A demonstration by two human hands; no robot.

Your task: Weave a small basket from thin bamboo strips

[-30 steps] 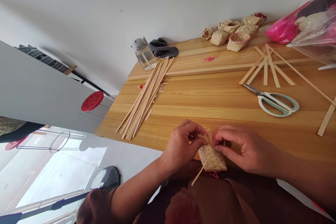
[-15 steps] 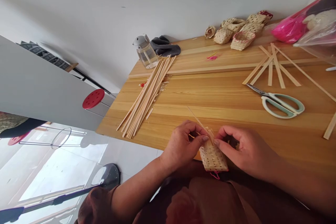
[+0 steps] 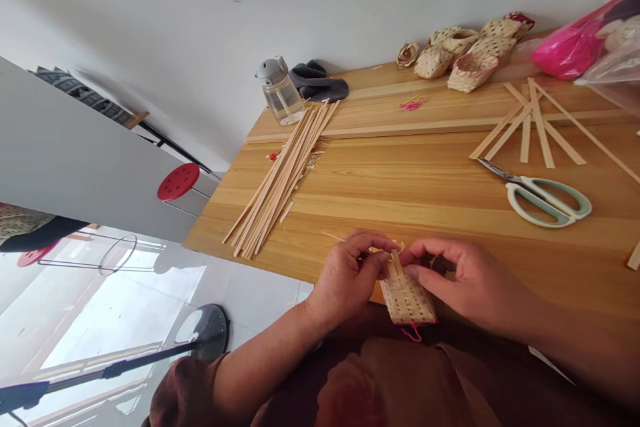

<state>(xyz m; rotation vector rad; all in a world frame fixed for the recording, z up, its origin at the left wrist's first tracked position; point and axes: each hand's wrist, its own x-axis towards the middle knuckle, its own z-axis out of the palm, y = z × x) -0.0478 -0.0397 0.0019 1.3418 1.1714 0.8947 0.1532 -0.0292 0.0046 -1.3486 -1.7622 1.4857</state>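
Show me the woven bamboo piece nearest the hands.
The flat woven mat between the left hand and right hand; the others are shaped pieces far up the table.

A craft room: bamboo strips (image 3: 280,180) on a table (image 3: 425,193).

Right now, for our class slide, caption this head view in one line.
Left hand and right hand work a small woven panel at a wooden table, loose strips and scissors beyond.

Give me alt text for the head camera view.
Two hands pinch the top of a small woven piece at the edge of a wooden table. A pile of loose strips, scissors and small woven baskets lie farther along the table.
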